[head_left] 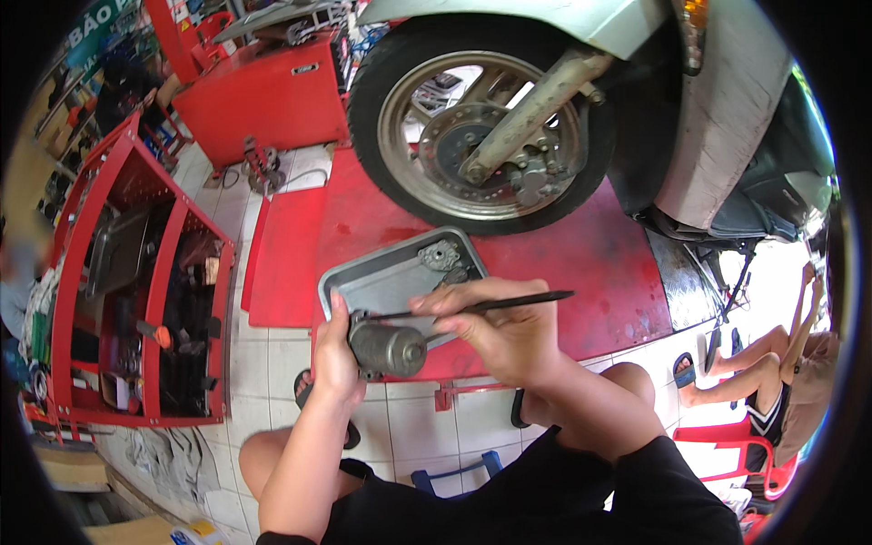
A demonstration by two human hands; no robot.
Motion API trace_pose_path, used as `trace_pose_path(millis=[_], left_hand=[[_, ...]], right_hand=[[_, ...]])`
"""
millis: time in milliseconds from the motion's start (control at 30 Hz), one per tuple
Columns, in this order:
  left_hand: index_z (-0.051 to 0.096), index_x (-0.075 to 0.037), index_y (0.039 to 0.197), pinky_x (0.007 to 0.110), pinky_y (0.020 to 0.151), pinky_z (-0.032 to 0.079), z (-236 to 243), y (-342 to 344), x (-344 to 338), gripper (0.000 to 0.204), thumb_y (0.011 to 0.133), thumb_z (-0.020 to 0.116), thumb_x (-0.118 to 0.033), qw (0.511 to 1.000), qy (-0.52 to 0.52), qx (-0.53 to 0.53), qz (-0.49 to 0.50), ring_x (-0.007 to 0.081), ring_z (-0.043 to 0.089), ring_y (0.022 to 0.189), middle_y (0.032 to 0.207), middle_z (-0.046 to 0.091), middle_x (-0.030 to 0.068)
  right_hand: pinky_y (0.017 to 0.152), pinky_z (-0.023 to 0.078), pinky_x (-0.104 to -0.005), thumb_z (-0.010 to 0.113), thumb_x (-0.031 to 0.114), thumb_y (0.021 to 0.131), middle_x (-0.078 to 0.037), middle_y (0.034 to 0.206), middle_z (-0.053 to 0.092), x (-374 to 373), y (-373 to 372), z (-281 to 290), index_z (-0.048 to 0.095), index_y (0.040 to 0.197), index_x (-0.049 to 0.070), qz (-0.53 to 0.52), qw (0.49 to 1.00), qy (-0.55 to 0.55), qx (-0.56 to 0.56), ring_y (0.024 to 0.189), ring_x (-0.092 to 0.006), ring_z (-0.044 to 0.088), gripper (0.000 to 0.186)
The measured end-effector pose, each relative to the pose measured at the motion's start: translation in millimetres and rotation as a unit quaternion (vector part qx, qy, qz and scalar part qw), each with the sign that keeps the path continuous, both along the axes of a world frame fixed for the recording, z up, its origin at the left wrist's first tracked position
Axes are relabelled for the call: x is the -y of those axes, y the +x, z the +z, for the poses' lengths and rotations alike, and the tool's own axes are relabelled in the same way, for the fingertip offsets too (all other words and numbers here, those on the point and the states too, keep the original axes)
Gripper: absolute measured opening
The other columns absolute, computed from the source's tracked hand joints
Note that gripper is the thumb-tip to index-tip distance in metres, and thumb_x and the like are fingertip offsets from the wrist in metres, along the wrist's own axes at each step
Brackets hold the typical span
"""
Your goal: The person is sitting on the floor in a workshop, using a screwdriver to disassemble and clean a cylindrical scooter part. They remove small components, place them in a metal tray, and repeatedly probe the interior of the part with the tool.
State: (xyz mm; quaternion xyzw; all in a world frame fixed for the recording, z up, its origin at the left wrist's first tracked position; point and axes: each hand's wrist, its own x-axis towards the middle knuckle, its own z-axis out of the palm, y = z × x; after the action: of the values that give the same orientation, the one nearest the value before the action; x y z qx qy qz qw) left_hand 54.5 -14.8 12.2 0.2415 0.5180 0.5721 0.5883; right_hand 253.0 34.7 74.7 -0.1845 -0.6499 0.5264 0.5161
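Note:
My left hand (pixel 335 356) is closed round the side of a grey cylindrical metal motor (pixel 386 349), its rounded end tilted toward the right. In my right hand (pixel 509 331) a slim black stick-like tool (pixel 522 301) is pinched like a pen. The tool's thin end points left and reaches the motor's far side, by my left thumb; whether it touches is hard to tell. Just beyond both hands lies a grey metal tray (pixel 341 272). A round cast metal part (pixel 440 255) sits in its far right corner, with a darker part (pixel 451 276) partly hidden next to it.
The tray stands on a red platform (pixel 581 272), under a scooter's front wheel (pixel 391 173). A red tool cart (pixel 145 400) is at left and a red cabinet (pixel 263 104) behind. Another person's legs (pixel 758 368) and a red chair (pixel 718 436) are at right.

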Motion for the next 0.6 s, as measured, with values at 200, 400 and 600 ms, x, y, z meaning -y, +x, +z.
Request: trace_pose_path(millis=[200,400,600], left_hand=[[0.064,0.005,0.092,0.033,0.055,0.054,5,-5,1,0.074,0.102,0.032,-0.061,0.999,-0.014,-0.034,-0.003,0.0207,0.067,0.066,0.081,0.069,0.0146],[0.064,0.006,0.092,0.033,0.041,0.05,0,-5,6,0.077,0.102,0.03,-0.063,0.998,-0.056,-0.006,-0.027,0.0204,0.066,0.059,0.077,0.067,0.0137],[0.064,0.006,0.096,0.032,0.041,0.05,-4,-12,4,0.077,0.102,0.029,-0.063,0.997,-0.067,0.034,-0.022,0.0208,0.067,0.061,0.08,0.068,0.0139]], right_hand=[[0.081,0.061,-0.0351,0.075,-0.007,0.079,-0.018,0.09,0.074,-2,-4,-1,0.07,0.091,-0.008,-0.03,0.988,0.14,0.057,0.091,-0.0278,0.074,0.013],[0.083,0.061,-0.0372,0.074,-0.009,0.078,-0.018,0.088,0.074,5,-17,0,0.069,0.089,-0.009,0.018,0.979,0.188,0.082,0.092,-0.0303,0.074,0.012],[0.081,0.061,-0.035,0.073,-0.01,0.078,-0.016,0.088,0.074,2,-28,-11,0.07,0.089,-0.008,-0.019,0.988,0.14,0.066,0.089,-0.0278,0.074,0.011]])
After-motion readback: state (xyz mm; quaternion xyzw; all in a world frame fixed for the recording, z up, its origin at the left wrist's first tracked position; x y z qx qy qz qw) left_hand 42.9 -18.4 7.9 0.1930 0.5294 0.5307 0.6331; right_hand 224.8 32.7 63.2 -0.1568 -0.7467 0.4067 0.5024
